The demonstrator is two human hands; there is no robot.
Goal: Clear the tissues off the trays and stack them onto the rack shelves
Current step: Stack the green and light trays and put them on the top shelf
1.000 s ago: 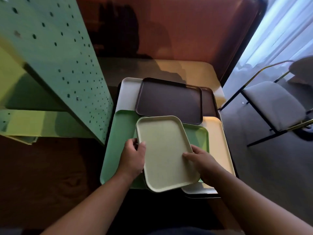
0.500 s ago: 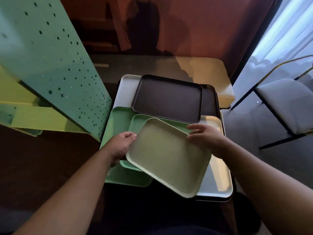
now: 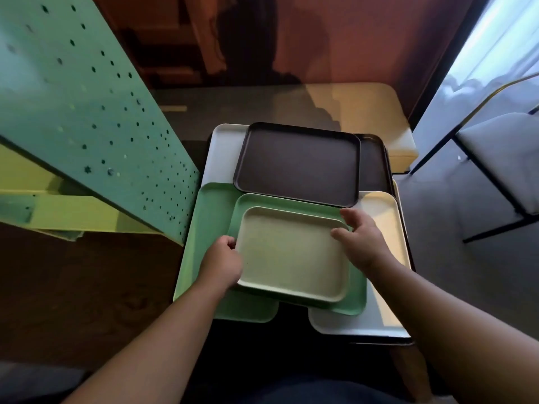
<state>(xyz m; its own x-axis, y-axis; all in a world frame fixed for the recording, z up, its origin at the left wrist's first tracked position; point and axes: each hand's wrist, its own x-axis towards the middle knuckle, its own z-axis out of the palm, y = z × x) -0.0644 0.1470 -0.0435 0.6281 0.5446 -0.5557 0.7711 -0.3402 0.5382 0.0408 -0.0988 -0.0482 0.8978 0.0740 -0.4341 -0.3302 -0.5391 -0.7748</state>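
Note:
A small pale yellow-green tray (image 3: 291, 255) lies nested inside a slightly larger green tray (image 3: 357, 290), on top of a pile of trays. My left hand (image 3: 223, 260) grips the pale tray's left edge. My right hand (image 3: 360, 237) holds its far right corner. A dark brown tray (image 3: 297, 163) rests further back on the pile. A large green tray (image 3: 210, 228) sticks out on the left, and cream (image 3: 385, 225) and white (image 3: 358, 322) trays show on the right. No tissues are visible. The green perforated rack (image 3: 87, 112) stands to the left.
Yellow-green rack shelves (image 3: 58, 211) show under the rack's side panel at left. A cream table (image 3: 364, 112) lies behind the pile. A grey-cushioned chair (image 3: 501, 161) with a metal frame stands at right by a bright curtain.
The pale tray was tilted and turned in both hands, and now sits flat and squared up inside the smaller green tray. My right hand shifted from the near right edge to the far right corner.

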